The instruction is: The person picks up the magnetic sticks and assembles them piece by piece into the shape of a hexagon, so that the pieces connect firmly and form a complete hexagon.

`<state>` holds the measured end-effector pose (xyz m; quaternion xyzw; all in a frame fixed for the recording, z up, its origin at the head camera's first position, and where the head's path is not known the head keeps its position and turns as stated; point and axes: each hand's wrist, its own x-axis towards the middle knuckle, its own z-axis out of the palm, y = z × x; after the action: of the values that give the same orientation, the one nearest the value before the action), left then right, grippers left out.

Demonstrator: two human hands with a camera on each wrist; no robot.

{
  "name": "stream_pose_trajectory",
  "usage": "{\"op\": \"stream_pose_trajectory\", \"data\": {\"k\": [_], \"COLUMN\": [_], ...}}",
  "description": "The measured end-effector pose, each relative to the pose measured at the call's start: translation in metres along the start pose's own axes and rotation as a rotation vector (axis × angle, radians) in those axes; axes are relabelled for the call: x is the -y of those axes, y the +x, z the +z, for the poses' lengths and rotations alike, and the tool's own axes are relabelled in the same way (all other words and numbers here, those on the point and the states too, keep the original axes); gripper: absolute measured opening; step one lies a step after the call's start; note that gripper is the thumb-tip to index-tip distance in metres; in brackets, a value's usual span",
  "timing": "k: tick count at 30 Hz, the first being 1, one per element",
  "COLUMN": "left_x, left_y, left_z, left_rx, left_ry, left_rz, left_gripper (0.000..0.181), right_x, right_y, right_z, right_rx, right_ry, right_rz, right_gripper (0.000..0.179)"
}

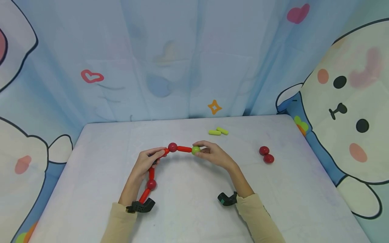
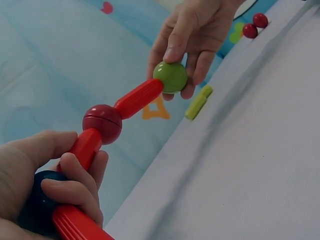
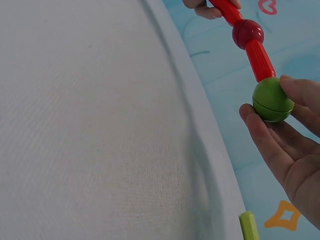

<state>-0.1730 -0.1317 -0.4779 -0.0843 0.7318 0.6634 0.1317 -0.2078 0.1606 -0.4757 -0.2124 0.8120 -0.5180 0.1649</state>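
A chain of red rods and balls arches between the hands, joined end to end. My left hand [image 1: 145,162] grips it at a bend, fingers and thumb around a red rod [image 2: 86,147] and a dark blue ball [image 2: 42,200], which the fingers partly cover. Beyond that grip come a dark red ball [image 1: 172,147], another red rod [image 1: 184,149] and a green ball [image 1: 196,151] at the end. The right hand [image 1: 214,155] pinches this green ball between thumb and fingertips. From the left hand toward the wrist hang more red rods [image 1: 144,195] with a dark red ball [image 1: 151,184] between them.
Two yellow-green rods [image 1: 214,133] lie near the far edge of the white-covered table [image 1: 194,209]. To the right sit two loose dark red balls [image 1: 268,159], side by side. A blue patterned curtain [image 1: 170,67] hangs behind the table.
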Motion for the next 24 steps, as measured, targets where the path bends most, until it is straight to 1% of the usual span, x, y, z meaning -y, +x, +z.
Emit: {"op": "stream_pose_trajectory", "data": {"k": [2, 10, 16, 24], "left_x": [0.0001, -0.0001, 0.0001, 0.0004], "left_y": [0.0001, -0.0004, -0.0006, -0.0008], "left_z": [0.0002, 0.0002, 0.0008, 0.001], "left_rx": [0.0, -0.008, -0.005, 0.002], "left_ry": [-0.007, -0.012, -0.03, -0.071], "left_rz": [0.001, -0.001, -0.01, -0.021], "left_gripper": [0.037, 0.037, 0.037, 0.036], "right_x": [-0.0003, -0.0059, -0.0061, -0.0057], "right_y": [-0.0001, 0.0014, 0.0009, 0.0009], "right_z": [-0.0002, 0.0006, 0.0003, 0.0011], "right_rx": [0.012, 0.047, 0.045, 0.055], "right_ry": [-0.002, 0.028, 0.026, 0.019], "right_rz": [-0.008, 0.023, 0.02, 0.039], "right_gripper": [0.046, 0.046, 0.046, 0.046]}}
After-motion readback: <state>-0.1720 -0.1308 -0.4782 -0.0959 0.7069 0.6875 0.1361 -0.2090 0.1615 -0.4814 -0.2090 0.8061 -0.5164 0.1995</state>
